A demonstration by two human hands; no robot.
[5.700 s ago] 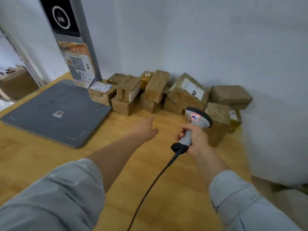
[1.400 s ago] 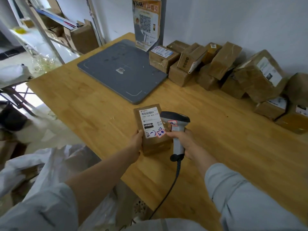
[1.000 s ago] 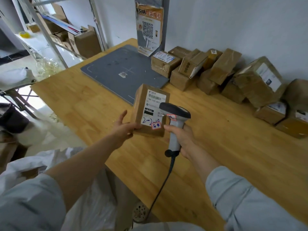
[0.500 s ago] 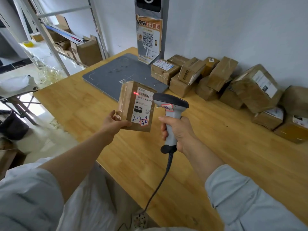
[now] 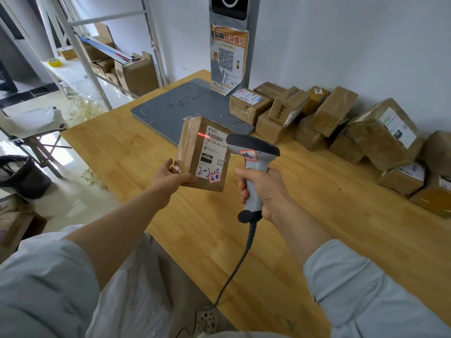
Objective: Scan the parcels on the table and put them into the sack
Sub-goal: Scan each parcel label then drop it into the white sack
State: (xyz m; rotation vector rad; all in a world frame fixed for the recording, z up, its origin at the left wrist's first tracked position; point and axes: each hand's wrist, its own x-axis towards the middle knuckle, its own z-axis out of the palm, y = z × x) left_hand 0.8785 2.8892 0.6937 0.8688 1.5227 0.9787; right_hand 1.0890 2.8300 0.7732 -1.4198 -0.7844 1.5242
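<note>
My left hand [image 5: 170, 178] grips a small brown parcel [image 5: 192, 152] from below and holds it upright above the wooden table [image 5: 317, 228], white label facing me. A red scan line lies across the top of the label at the barcode. My right hand [image 5: 262, 191] is closed around the handle of a grey barcode scanner [image 5: 252, 148], whose head points at the label from the right, close to it. A white sack [image 5: 136, 289] lies below the table's near edge, between my arms. Several more brown parcels [image 5: 324, 113] are piled along the wall.
A grey flat pad [image 5: 170, 111] lies at the table's far left, below a grey post with a QR poster [image 5: 228, 57]. The scanner cable [image 5: 234, 272] hangs over the near table edge. Metal shelving with cardboard boxes [image 5: 136, 74] stands at left, with a black bin [image 5: 22, 176] on the floor.
I lifted the parcel off the table and turned its label toward the scanner. The red scan line has shifted from the parcel's bare side onto the barcode.
</note>
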